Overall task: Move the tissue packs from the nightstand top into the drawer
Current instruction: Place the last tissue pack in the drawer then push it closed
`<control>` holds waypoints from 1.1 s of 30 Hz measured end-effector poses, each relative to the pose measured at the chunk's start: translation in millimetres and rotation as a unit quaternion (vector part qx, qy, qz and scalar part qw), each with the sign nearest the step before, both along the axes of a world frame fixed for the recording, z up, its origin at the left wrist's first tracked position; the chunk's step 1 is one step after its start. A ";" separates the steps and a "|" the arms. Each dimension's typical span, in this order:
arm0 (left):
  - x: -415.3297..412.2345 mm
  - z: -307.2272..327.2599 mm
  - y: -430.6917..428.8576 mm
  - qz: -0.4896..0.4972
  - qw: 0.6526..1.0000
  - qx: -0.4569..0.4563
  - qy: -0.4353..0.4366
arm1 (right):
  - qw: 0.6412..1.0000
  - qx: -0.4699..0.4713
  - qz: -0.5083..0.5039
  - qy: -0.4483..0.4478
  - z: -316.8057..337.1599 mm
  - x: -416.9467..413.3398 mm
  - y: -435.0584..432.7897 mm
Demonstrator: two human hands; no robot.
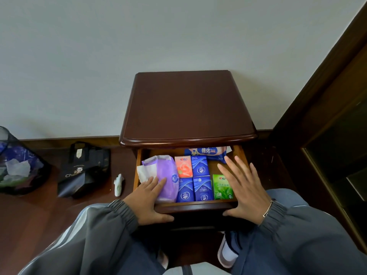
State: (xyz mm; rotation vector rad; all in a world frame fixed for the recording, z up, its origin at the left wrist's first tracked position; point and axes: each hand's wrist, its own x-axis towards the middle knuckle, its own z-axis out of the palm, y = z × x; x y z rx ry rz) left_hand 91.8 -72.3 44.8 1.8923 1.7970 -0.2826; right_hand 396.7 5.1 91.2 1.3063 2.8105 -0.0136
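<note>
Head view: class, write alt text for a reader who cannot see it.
A left hand and right hand rest open on the front of a pulled-out drawer full of tissue packs. The left fingers touch a purple pack; blue packs, an orange pack and a green pack lie beside it.

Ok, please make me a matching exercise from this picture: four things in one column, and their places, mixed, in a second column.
Things
1. purple pack
2. green pack
3. blue-and-pink pack
4. black bag

Places
A. on the floor, left of the nightstand
B. at the back of the drawer, partly under the nightstand's top
C. under the fingers of the left hand
D. at the front of the drawer, beside the right hand

Pairs: 1-C, 2-D, 3-B, 4-A
</note>
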 end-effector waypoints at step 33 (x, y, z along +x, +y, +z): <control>-39.3 31.7 48.9 0.033 0.922 0.332 0.198 | 0.993 0.092 -0.069 0.015 1.3 -37.7 75.3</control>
